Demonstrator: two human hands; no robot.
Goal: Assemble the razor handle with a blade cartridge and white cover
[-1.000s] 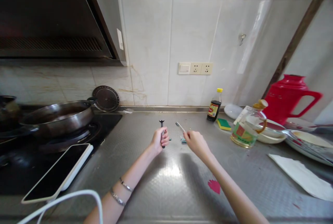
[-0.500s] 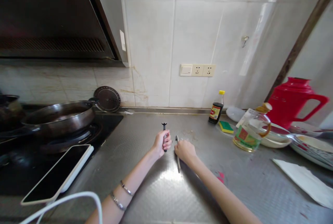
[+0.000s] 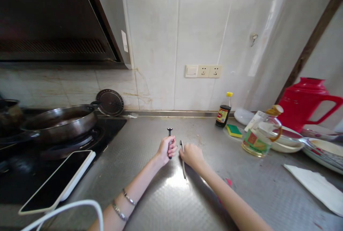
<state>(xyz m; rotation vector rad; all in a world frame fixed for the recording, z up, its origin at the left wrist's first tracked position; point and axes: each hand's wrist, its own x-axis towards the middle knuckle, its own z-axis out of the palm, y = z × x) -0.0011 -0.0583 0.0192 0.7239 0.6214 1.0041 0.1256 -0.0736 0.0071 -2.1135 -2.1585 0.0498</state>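
Observation:
My left hand is closed around the handle of a small dark peeler with a wide, forked head pointing up and away from me. Just to its right, my right hand is closed and rests low over the steel counter. Its fingers grip a thin, pale stick-like thing with a dark upper tip, lying nearly along my line of sight. The middle of that thing is hidden behind the fingers, and its kind is too small to make out. Peeler and stick are apart.
At left, a steel pan sits on the black stove, with a phone and white cable nearer. At right stand a sauce bottle, sponge, glass oil jug, red thermos, bowls and white paper.
Both hands stay almost in place with the same grips. The peeler's head sits slightly lower, and the whole view has shifted slightly.

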